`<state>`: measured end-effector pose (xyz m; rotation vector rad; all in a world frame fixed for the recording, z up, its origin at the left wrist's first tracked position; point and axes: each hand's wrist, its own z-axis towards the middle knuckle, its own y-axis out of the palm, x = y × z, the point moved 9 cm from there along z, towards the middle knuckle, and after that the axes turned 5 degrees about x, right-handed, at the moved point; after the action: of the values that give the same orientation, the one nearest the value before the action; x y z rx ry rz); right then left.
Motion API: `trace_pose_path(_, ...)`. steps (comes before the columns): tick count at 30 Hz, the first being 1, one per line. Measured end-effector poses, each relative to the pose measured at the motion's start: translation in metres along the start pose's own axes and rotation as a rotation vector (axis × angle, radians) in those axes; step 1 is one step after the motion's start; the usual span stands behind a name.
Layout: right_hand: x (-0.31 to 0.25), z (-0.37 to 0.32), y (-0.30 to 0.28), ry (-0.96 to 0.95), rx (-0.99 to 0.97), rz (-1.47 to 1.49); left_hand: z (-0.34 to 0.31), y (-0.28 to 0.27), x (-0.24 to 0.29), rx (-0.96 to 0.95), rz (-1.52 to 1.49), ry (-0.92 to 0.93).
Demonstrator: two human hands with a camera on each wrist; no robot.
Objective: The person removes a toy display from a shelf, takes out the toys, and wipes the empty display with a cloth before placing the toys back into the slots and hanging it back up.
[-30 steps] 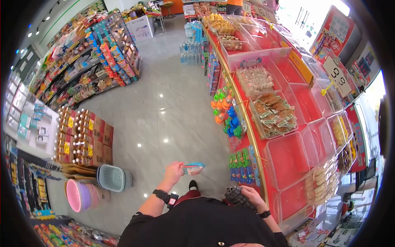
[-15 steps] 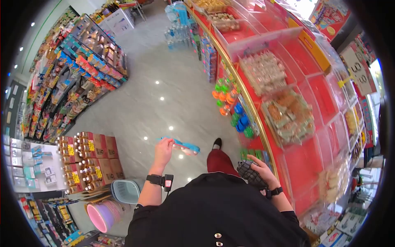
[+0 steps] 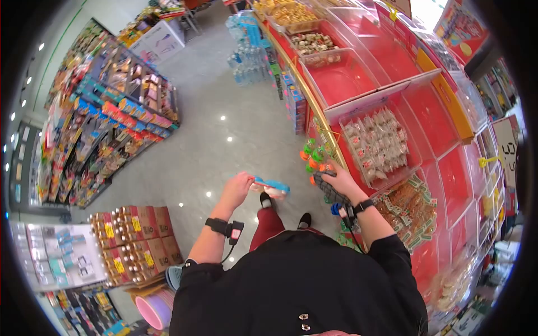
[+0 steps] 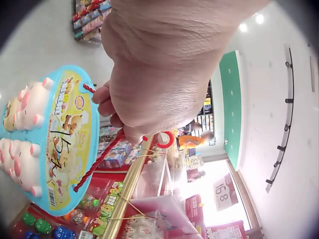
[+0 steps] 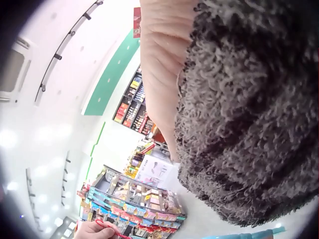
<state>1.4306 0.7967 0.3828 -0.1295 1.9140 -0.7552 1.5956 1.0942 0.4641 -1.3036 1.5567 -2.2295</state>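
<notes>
My left hand (image 3: 237, 187) pinches a twisted red cord (image 4: 99, 158) with a red ring at its end. From the cord hangs a blue-edged card pack (image 4: 70, 134) of pink and white pig-faced toys (image 4: 26, 162), with handwriting on the card. In the head view the pack (image 3: 273, 187) is right of the hand. My right hand (image 3: 339, 182) grips a dark grey checked cloth (image 3: 330, 189), beside the counter's gold edge. The cloth (image 5: 244, 124) looks fuzzy and fills much of the right wrist view.
A red counter with clear bins (image 3: 342, 78) of wrapped snacks runs along the right; green, orange and blue toys (image 3: 315, 157) hang at its side. Stacked bottle cases (image 3: 151, 224) and a pink tub (image 3: 150, 309) stand at left. Shelves (image 3: 112, 112) and bottled water (image 3: 246, 64) are ahead.
The view has moved forward along the counter. My right hand has risen with the cloth toward the hanging toys. The left hand still holds the toy pack, now nearer the right hand.
</notes>
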Motion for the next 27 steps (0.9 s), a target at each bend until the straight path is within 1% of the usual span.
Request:
trace_pose_path(1, 0.001, 0.011, 0.001, 0.025, 0.012, 0.005, 0.017, 0.004, -0.003, -0.001, 0.005, 0.003)
trace_pose_path(3, 0.001, 0.035, 0.001, 0.061, 0.037, -0.085, 0.051, 0.012, -0.007, -0.049, -0.017, 0.035)
trace_pose_path(5, -0.002, 0.055, 0.000, 0.077, 0.065, -0.091, 0.081, 0.019, -0.011, -0.103, -0.038, 0.066)
trace_pose_path(7, -0.019, 0.071, -0.012, 0.130, 0.152, -0.171, 0.113, 0.027, -0.019, -0.129, -0.097, 0.088)
trace_pose_path(8, -0.027, 0.081, -0.018, 0.169, 0.185, -0.159, 0.129, 0.034, -0.028, -0.165, -0.106, 0.125)
trace_pose_path(10, -0.028, 0.099, -0.023, 0.388, 0.166, -0.168, 0.161, 0.048, -0.047, -0.184, -0.160, 0.215)
trace_pose_path(11, -0.023, 0.104, -0.021, 0.461, 0.203, -0.147, 0.173, 0.056, -0.051, -0.252, -0.182, 0.261)
trace_pose_path(13, -0.004, 0.108, -0.023, 0.656, 0.276, -0.277, 0.199, 0.068, -0.066, -0.320, -0.221, 0.249)
trace_pose_path(14, -0.003, 0.106, -0.024, 0.722, 0.269, -0.285, 0.212, 0.070, -0.066, -0.373, -0.229, 0.268)
trace_pose_path(15, 0.003, 0.099, -0.024, 0.783, 0.301, -0.258, 0.224, 0.073, -0.064, -0.429, -0.240, 0.314)
trace_pose_path(17, 0.001, 0.100, -0.023, 0.718, 0.369, -0.322, 0.252, 0.072, -0.063, -0.492, -0.204, 0.366)
trace_pose_path(18, -0.003, 0.097, -0.023, 0.746, 0.384, -0.304, 0.264, 0.070, -0.058, -0.533, -0.206, 0.412)
trace_pose_path(20, 0.001, 0.094, -0.024, 0.818, 0.434, -0.273, 0.292, 0.071, -0.049, -0.551, -0.180, 0.437)
trace_pose_path(22, 0.005, 0.091, -0.023, 0.829, 0.460, -0.293, 0.313, 0.079, -0.042, -0.590, -0.183, 0.492)
trace_pose_path(25, 0.005, 0.074, -0.028, 0.920, 0.501, -0.273, 0.328, 0.091, -0.032, -0.610, -0.167, 0.527)
trace_pose_path(26, 0.012, 0.069, -0.026, 0.910, 0.554, -0.289, 0.330, 0.096, -0.026, -0.616, -0.165, 0.562)
trace_pose_path(27, 0.009, 0.060, -0.029, 0.946, 0.551, -0.263, 0.333, 0.100, -0.023, -0.615, -0.158, 0.592)
